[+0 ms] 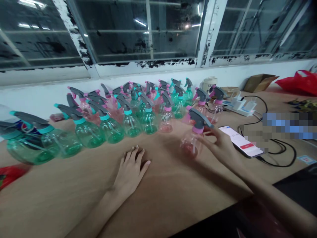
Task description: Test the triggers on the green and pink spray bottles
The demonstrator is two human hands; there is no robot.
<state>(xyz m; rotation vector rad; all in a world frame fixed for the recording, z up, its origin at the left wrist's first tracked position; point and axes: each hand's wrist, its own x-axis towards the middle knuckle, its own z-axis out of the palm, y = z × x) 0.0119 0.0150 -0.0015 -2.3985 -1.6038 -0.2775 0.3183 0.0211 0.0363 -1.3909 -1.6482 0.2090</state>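
Note:
My left hand [131, 168] lies flat on the brown table [160, 198], fingers stretched out, holding nothing. My right hand [219, 143] has its fingers round a pink spray bottle [192, 140] with a grey trigger head, which stands upright on the table apart from the others. Behind both hands stands a crowd of green spray bottles [109, 127] and pink spray bottles [166, 120], all with grey triggers, stretching from the far left to the middle back.
A phone [241, 141] with a lit screen lies right of my right hand, with a black cable [284, 158] looping beside it. A power strip [239, 106], a cardboard box [260, 82] and a red bag [299, 82] sit at back right. Windows line the wall.

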